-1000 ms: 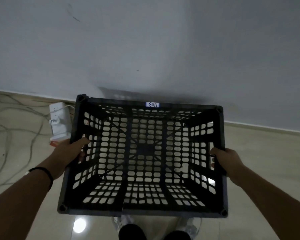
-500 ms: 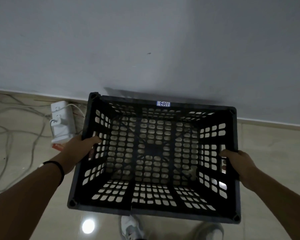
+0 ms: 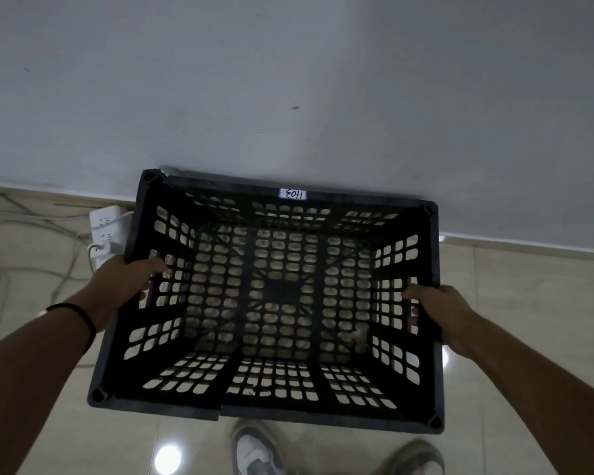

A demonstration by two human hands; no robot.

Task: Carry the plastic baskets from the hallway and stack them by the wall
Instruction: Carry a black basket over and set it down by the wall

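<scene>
A black perforated plastic basket (image 3: 323, 414) fills the middle of the head view, open side up and empty, with a small white label reading 1103 on its far rim. My left hand (image 3: 124, 286) grips its left side handle, fingers through the slot. My right hand (image 3: 439, 313) grips the right side handle the same way. The basket's far rim lies close to the grey wall (image 3: 288, 80); I cannot tell whether it touches the wall or rests on the floor.
A white power strip (image 3: 105, 231) with a plug in it lies on the tiled floor just left of the basket, by the skirting. Loose cables (image 3: 21, 234) trail across the floor at far left. My two shoes (image 3: 258, 450) show below the basket's near rim.
The basket has moved to the right and closer to the wall, with both hands still on its handles. The power strip is now partly hidden behind its left rim.
</scene>
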